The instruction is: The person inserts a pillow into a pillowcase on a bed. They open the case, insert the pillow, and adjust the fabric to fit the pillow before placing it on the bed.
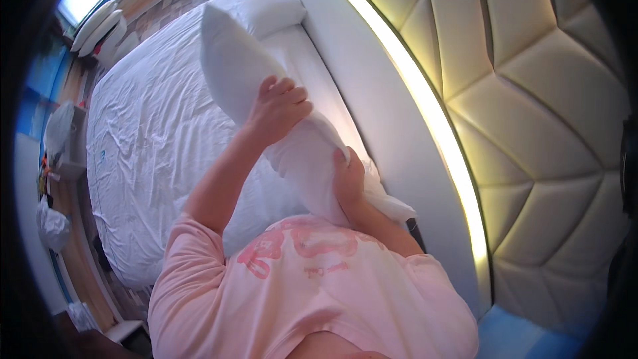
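A plump white pillow [229, 60] is held up slantwise in front of my body, over the head end of the bed. My left hand [279, 110] grips its upper edge about midway along, fingers curled over the fabric. Closer to my chest, my right hand [350, 183] is closed on the pillow's near part, thumb on top and the other fingers mostly hidden. Loose, wrinkled white fabric hangs around this near end. Whether it is a separate pillowcase, I cannot tell.
A white sheet [153, 133] with many creases covers the bed. Another white pillow [266, 3] lies at the far end by the headboard [399, 106]. A glowing light strip [435, 119] edges the padded wall panel [531, 93]. Shelves with bags [53, 226] stand left.
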`<control>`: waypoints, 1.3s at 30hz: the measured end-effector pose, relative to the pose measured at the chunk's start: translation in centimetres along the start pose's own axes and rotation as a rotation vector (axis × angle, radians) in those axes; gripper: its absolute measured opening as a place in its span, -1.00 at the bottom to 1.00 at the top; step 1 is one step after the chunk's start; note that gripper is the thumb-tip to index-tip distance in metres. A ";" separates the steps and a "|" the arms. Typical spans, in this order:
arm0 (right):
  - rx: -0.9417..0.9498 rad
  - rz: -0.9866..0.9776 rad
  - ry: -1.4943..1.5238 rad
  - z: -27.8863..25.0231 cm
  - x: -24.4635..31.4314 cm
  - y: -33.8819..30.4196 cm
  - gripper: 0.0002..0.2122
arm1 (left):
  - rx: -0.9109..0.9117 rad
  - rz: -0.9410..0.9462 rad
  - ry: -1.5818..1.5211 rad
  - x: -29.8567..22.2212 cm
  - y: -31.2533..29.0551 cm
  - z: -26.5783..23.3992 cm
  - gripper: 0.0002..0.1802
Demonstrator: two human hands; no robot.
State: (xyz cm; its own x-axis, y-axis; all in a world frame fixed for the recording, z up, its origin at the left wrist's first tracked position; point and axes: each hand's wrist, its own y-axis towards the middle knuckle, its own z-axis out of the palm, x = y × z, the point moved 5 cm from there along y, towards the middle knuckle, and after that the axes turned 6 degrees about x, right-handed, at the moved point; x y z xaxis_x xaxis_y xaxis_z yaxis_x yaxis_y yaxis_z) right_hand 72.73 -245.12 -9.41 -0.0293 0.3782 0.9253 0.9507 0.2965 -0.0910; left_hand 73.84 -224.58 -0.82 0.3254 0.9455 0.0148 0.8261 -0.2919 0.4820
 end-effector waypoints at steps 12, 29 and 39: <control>-0.097 0.368 -0.511 -1.0 -18.2 24.4 -0.58 | 0.015 -0.626 -0.455 0.7 3.2 21.1 -0.77; 1.000 0.099 -1.235 3.9 -29.6 20.9 -0.24 | 0.753 -1.497 -0.813 -9.9 -23.9 41.1 0.20; 0.943 0.156 -1.230 4.6 -29.5 16.9 -0.18 | 0.886 -1.288 -0.993 -16.5 -27.1 37.1 0.05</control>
State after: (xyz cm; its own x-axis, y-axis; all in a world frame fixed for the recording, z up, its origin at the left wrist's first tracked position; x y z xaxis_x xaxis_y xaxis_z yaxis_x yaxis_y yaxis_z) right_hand 88.20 -247.25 -39.92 -0.6268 0.7762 0.0682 0.4510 0.4327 -0.7806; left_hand 63.18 -237.64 -46.67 -0.7765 0.2911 -0.5589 0.6155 0.1603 -0.7717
